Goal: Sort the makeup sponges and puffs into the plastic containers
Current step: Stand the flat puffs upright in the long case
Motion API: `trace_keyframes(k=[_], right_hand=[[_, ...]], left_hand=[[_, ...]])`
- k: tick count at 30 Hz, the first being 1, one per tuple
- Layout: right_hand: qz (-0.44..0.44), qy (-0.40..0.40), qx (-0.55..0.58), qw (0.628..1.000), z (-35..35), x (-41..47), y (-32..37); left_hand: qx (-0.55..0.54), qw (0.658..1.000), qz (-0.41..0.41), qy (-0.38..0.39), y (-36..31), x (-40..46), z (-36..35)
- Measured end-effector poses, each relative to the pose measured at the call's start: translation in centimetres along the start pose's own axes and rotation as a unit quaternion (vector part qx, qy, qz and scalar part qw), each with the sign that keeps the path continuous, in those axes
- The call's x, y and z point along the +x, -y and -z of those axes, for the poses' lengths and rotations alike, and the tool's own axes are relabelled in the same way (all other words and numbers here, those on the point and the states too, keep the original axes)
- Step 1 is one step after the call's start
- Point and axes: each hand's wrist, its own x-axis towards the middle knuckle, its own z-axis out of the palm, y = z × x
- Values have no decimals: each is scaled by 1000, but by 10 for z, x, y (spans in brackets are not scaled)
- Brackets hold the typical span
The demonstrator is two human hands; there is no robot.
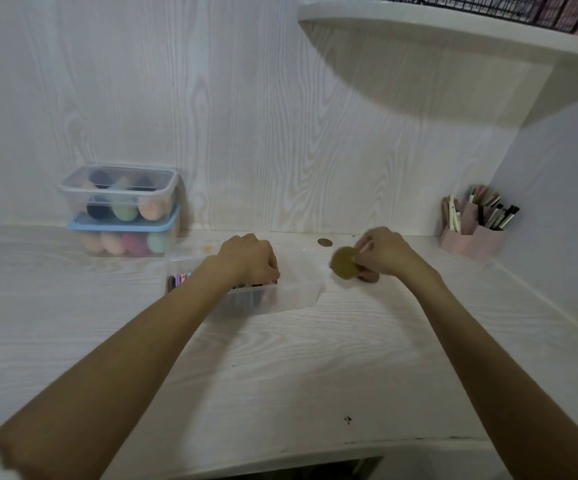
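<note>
The fingers [367,249] of the right hand [386,252] are closed on an olive puff [343,263]; the left hand [251,259] is curled inside the clear container [291,296], its grasp hidden.

Both arms outstretched, left hand [251,259] curled (right hand [386,252] pinching).

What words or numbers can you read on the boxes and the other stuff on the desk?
None can be read.
Stacked clear containers: no label shows.
Open container by the left hand: no writing shows.
Olive puff in the right hand: plain.
Pens in the pink holder: any print is too small and blurred.
</note>
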Motion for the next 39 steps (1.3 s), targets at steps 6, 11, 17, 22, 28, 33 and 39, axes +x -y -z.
trace_keyframes(k=[6,11,17,22,28,33,39], right_hand=[[136,-33,-13,990,-31,-23,61],[138,-59,-58,987,-53,-15,76],[154,-50,-134,978,-67,-14,79],[143,54,-145,977,-71,-10,76],[104,226,-38,968,-48,-11,68],[50,112,184,975,-6,15,28],[-94,-13,-78,992,-23,51,-62]], left_hand=[[-95,994,23,-54,9,0,-9],[-205,971,42,-111,11,-3,-17],[-199,968,6,-156,12,-7,-20],[-200,971,10,-132,15,-5,-19],[-102,990,-49,-87,10,-14,-18],[-74,993,-56,-69,13,-16,-12],[-112,990,-48,-67,12,-11,-17]])
